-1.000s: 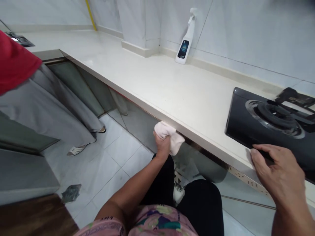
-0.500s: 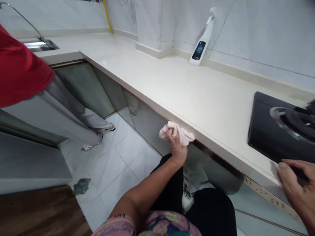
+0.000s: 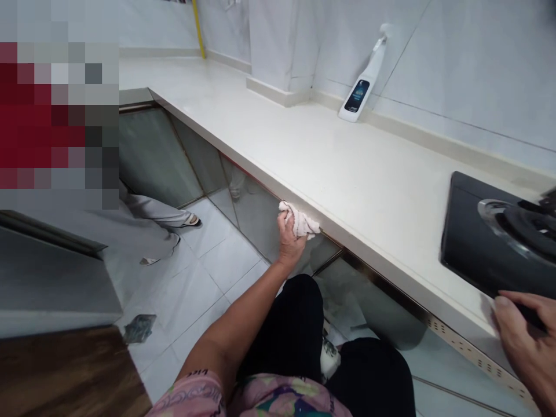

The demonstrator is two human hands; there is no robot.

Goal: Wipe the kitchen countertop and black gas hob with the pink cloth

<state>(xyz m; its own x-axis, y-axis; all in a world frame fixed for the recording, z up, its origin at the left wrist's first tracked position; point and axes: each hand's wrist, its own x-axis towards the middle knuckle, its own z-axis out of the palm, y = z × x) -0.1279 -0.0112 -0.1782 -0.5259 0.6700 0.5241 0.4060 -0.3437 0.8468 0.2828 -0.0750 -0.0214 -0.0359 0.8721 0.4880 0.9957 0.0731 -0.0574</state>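
Observation:
My left hand (image 3: 290, 238) is closed around a pale pink cloth (image 3: 304, 221), its fingers pressing into the bunched fabric. The cloth lies against the top of the glossy cabinet fronts (image 3: 256, 214), just under the front edge of the cream countertop (image 3: 347, 179). At the right border, my right hand (image 3: 527, 333) rests at the counter's front edge beside the black gas hob (image 3: 473, 231). Its thumb and forefinger are stretched out with their tips near the hob's front; the other fingers are partly hidden or cut off by the frame.
A white spray bottle (image 3: 358, 95) leans against the tiled wall behind the counter. On the left stands another person in grey trousers (image 3: 152, 246), the upper part pixelated. A drain cover (image 3: 139, 328) sits in the tiled floor, near a brown wooden surface (image 3: 65, 370).
My left hand has slid the cloth left and away from me along the underside of the counter edge. My right hand has stayed at the hob; the view has shifted slightly.

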